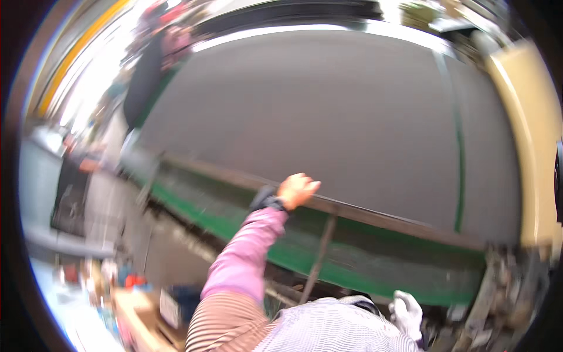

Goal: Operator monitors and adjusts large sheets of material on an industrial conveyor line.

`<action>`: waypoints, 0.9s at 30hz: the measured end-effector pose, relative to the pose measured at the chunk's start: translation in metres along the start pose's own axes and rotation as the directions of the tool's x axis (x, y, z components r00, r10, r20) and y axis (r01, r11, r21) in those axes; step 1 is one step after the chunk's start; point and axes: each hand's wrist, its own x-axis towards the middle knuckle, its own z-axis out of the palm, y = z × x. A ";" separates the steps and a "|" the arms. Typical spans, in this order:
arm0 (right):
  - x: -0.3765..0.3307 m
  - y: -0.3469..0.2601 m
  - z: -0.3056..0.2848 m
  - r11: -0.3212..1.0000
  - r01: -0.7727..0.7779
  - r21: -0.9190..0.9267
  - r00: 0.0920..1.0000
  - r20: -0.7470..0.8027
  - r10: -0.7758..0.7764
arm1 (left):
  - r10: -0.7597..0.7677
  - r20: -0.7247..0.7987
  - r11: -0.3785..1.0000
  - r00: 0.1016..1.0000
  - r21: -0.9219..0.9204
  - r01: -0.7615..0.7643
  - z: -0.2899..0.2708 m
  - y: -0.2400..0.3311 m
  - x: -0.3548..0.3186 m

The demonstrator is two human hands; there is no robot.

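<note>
Reaching up from seven o'clock, my left hand (298, 190) curls closed over the near edge of the big grey sheet (328, 117) on the green-framed counter (352, 258). At five o'clock my white-gloved right hand (407, 312) hangs low, grip unreadable. The sheet lies flat; handling looks barely begun.

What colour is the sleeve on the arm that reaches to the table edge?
The sleeve is pink, seen in the head view.
</note>
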 end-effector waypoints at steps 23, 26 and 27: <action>-0.014 0.030 -0.055 0.977 0.002 -0.215 1.000 -0.011 -0.004 | 0.326 0.511 0.785 0.795 0.322 -0.529 0.085 0.152 0.038; -0.015 0.030 -0.057 0.982 0.017 -0.190 1.000 -0.016 -0.021 | 0.379 0.529 0.759 0.759 0.291 -0.582 0.099 0.217 0.038; -0.015 0.029 -0.057 0.976 0.004 -0.216 0.999 -0.030 -0.010 | 0.308 0.486 0.816 0.818 0.308 -0.490 0.104 0.234 0.033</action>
